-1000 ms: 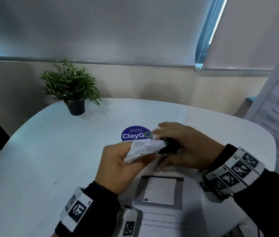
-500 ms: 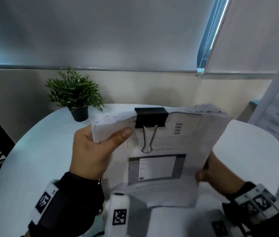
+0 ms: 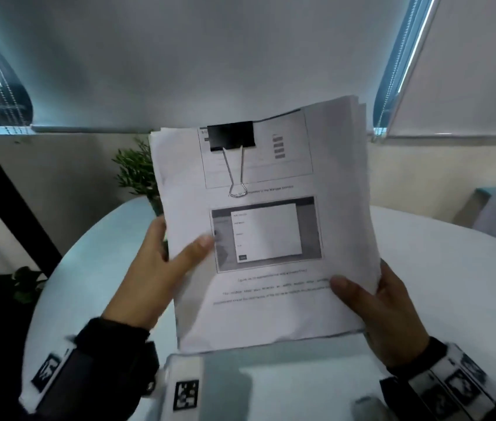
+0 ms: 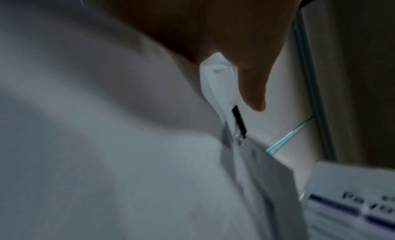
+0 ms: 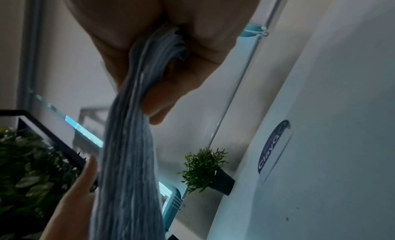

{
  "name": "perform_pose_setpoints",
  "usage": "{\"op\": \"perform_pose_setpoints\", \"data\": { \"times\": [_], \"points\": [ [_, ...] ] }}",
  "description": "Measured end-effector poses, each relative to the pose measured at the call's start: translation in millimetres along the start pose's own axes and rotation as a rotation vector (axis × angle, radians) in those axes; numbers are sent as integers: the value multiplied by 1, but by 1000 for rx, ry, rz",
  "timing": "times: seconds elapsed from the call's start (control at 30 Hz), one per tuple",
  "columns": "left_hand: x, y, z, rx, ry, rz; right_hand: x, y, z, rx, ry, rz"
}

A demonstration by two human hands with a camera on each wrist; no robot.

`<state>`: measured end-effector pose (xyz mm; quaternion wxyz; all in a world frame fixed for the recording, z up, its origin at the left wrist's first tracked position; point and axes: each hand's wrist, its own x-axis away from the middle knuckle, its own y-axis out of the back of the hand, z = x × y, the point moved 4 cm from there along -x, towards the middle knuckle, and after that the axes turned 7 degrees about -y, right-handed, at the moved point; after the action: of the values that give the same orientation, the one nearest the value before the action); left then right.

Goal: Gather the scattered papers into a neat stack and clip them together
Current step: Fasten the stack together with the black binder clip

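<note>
Gripping clipped papers [image 3: 271, 238] w/ both hands' fingers | white round table [image 3: 438, 268] | potted plant [image 3: 137, 171] | blinds [image 3: 210, 56] behind

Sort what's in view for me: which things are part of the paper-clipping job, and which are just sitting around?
Part of the job:
- white printed paper stack
- black metal binder clip, clamped on the stack's top edge
- left hand and right hand, both gripping the stack

Just lying about:
- small green potted plant
- round blue ClayGo sticker
- white round table
</note>
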<state>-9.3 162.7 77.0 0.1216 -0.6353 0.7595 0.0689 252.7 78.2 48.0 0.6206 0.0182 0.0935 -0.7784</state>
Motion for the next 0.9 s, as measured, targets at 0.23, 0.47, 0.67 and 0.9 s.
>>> {"op": "perform_pose_setpoints", "data": {
  "times": [0.23,0.47,0.67,0.9],
  "points": [
    [69,54,46,17,136,-344,-6,-74,-9,175,-141,245],
    [50,129,57,-318,280,-327,-27,-149,-56,612,-383,549],
    [42,168,85,-654,409,-243,-25,-178,-100,764,-633,612],
    [32,185,87,-846,461,-250,-27,-181,-104,866,-642,517]
  ]
}}
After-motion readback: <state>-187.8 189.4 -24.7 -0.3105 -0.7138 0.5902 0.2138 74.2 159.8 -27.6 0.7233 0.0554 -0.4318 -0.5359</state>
